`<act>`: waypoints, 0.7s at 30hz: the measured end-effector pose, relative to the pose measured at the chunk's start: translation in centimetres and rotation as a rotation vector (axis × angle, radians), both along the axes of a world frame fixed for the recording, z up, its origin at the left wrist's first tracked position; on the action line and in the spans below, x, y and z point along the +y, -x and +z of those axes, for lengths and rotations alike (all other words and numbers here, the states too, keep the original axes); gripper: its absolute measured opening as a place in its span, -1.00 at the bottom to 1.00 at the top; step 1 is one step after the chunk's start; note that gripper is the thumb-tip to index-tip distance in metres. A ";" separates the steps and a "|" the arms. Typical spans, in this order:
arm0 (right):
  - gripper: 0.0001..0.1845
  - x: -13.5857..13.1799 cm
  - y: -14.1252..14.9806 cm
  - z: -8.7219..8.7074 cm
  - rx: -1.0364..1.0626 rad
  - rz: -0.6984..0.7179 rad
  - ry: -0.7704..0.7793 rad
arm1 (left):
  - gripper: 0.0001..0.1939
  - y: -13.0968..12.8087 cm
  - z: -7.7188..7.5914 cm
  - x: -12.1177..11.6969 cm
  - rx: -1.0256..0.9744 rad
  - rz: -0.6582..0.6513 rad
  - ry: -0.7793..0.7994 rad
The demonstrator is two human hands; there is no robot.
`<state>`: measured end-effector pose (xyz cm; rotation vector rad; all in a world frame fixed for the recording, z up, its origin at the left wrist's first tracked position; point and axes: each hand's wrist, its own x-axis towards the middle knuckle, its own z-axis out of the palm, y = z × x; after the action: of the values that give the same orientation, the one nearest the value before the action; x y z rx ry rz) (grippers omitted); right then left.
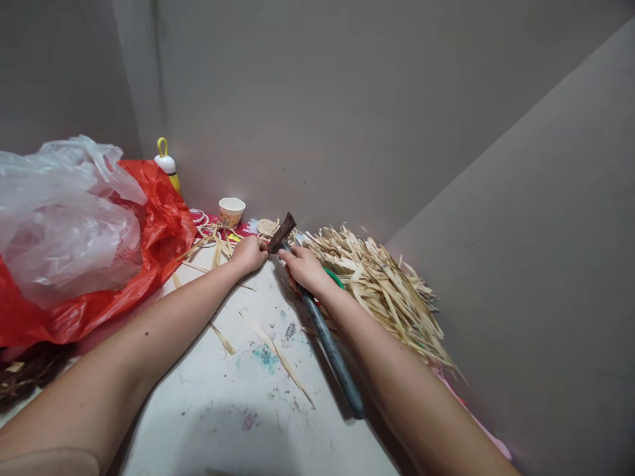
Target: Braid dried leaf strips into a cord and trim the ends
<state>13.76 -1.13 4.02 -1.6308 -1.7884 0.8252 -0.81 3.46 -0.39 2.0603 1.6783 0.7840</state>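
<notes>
Hammer (325,334): centre of the frame, handle (341,375) slanting to the lower right; likely head-heavy, stiff and sturdy, the smooth handle perhaps slippery.
Where to hold: around the handle, near the metal head (282,233) for balance.
Right hand (304,268): fingers wrapped around the handle below the head; forearm from the lower right.
Left hand (249,255): curled at the head's side, contents hidden, cannot tell; arm from the lower left.
</notes>
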 end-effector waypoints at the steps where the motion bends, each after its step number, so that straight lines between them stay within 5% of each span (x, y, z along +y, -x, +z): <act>1: -0.76 0.1 0.0 -0.1 -0.005 0.002 -0.012 | -0.79 0.0 -0.1 0.1 0.005 0.004 0.001; 6: -0.73 0.2 0.0 0.0 -0.011 -0.039 -0.184 | -0.81 0.1 -0.4 0.3 0.003 0.019 -0.005; 11: -0.77 -0.2 0.4 -0.1 -0.063 -0.013 -0.013 | -0.81 0.0 -0.5 0.3 0.001 0.028 -0.011; 18: -0.74 -0.1 0.3 -0.1 0.014 -0.041 -0.162 | -0.81 0.0 -0.7 0.3 -0.012 0.024 -0.017; 21: -0.78 -0.4 0.4 0.1 -0.030 -0.015 -0.039 | -0.81 -0.1 -0.7 0.3 -0.014 0.027 -0.009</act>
<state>13.34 -1.50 4.13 -1.6379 -1.7996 0.7578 -0.76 3.76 -1.10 2.0373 1.7014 0.8140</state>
